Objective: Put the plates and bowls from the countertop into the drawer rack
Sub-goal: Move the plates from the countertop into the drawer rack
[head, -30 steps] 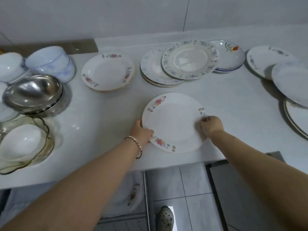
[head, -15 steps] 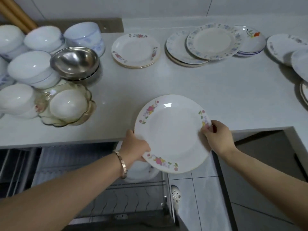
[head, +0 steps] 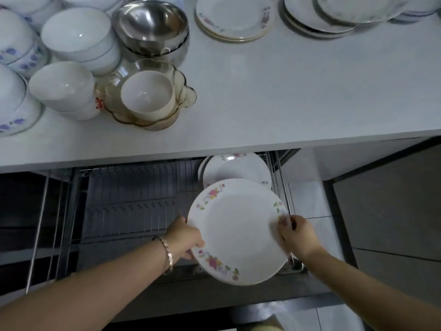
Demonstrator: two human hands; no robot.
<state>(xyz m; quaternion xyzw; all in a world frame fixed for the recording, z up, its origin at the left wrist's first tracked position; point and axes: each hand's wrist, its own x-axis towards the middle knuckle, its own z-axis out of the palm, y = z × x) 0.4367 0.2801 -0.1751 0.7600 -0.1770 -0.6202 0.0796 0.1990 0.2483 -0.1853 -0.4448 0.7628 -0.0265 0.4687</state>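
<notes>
Over the open drawer rack (head: 124, 206), below the tabletop (head: 286, 96) edge, we are holding a flowered plate (head: 238, 231) with both hands. Our left hand (head: 185, 237), with a bracelet (head: 167, 253) on its wrist, is gripping the plate's left rim, fingers tucked under it. Our right hand (head: 297, 235) is pinching the right rim, thumb on top. We are keeping the plate tilted, its face turned up toward us, at the right end of the rack. Just beyond it, more flowered plates (head: 236, 167) are standing in the rack's wire slots, partly under the tabletop. The rest of the rack to the left is showing only bare wires.

On the tabletop, at far left, white bowls (head: 76, 32) are sitting clustered beside a steel bowl (head: 150, 22) and an amber glass dish (head: 181, 91) with a white bowl inside it. Stacked plates (head: 233, 17) are lying at far right.
</notes>
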